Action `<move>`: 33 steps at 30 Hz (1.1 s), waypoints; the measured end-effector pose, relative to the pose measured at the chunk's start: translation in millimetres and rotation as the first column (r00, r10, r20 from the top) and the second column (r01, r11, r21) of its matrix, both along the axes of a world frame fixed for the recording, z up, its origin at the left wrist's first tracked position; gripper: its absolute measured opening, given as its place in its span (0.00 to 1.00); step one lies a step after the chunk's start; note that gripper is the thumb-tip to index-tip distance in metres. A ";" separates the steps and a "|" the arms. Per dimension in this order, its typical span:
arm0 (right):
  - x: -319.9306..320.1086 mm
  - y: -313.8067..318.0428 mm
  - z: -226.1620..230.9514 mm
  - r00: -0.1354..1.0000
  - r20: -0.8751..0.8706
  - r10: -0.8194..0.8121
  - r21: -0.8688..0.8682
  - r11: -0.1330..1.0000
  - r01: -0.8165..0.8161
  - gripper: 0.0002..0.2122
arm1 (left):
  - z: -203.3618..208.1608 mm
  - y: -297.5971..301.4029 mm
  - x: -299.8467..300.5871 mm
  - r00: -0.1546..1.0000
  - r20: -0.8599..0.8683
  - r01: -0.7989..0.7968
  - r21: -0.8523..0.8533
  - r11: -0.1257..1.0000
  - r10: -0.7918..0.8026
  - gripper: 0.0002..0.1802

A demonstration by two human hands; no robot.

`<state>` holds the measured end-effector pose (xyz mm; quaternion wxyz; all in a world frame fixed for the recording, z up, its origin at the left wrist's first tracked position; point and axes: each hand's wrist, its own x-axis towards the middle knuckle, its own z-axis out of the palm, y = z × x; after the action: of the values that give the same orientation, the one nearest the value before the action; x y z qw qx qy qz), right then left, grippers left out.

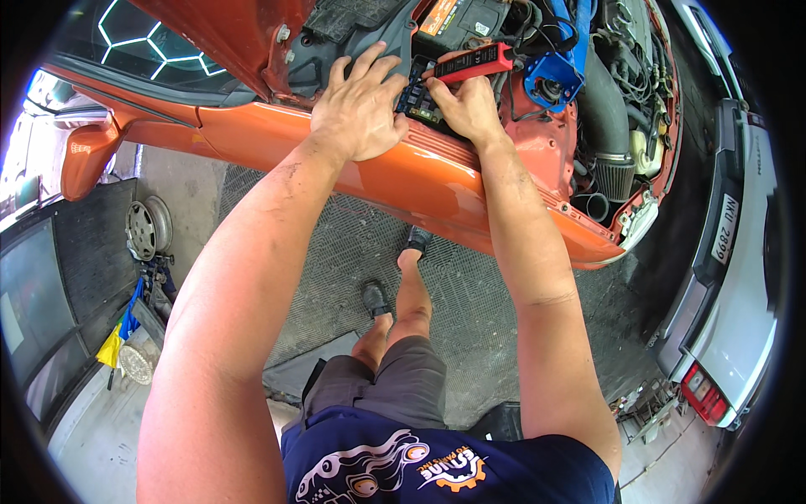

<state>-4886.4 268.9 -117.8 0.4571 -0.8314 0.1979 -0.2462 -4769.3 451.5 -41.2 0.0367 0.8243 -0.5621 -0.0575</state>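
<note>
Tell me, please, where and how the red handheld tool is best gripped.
Probably pinch the red handheld tool around its slim, bar-shaped body, coming from the near side, as the right hand does toward its left end; it lies crosswise, so a long side faces that way.

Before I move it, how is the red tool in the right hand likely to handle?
The red tool is probably stiff, since its casing looks straight and hard. It seems fairly light, as the right hand alone appears to hold it. Its smooth-looking surface might slip if gripped loosely.
</note>
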 end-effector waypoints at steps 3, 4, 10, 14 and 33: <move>0.4 0.3 2.4 1.000 -0.014 0.005 0.015 1.000 -0.005 0.14 | -0.3 0.1 0.3 1.000 0.004 0.004 -0.020 1.000 -0.004 0.31; 0.0 0.8 3.1 1.000 -0.009 -0.003 0.016 1.000 0.003 0.14 | -0.2 0.2 0.1 1.000 0.002 0.004 -0.021 1.000 -0.004 0.31; -1.7 3.2 8.7 0.998 -0.062 -0.009 0.059 0.998 0.012 0.14 | 2.3 -0.4 -1.0 1.000 0.001 -0.009 0.014 1.000 0.009 0.31; 0.0 4.7 7.9 0.999 -0.033 0.008 0.040 0.999 -0.006 0.14 | 2.1 0.2 -0.6 1.000 0.006 -0.012 0.015 1.000 0.012 0.31; -1.4 7.8 14.5 0.996 -0.076 0.040 -0.124 0.991 -0.049 0.13 | 2.6 -0.1 -2.1 1.000 0.002 -0.009 -0.002 1.000 0.009 0.31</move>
<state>-4887.8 276.7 -103.3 0.4018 -0.8712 0.1801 -0.2170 -4771.4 451.3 -38.6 0.0371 0.8267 -0.5586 -0.0559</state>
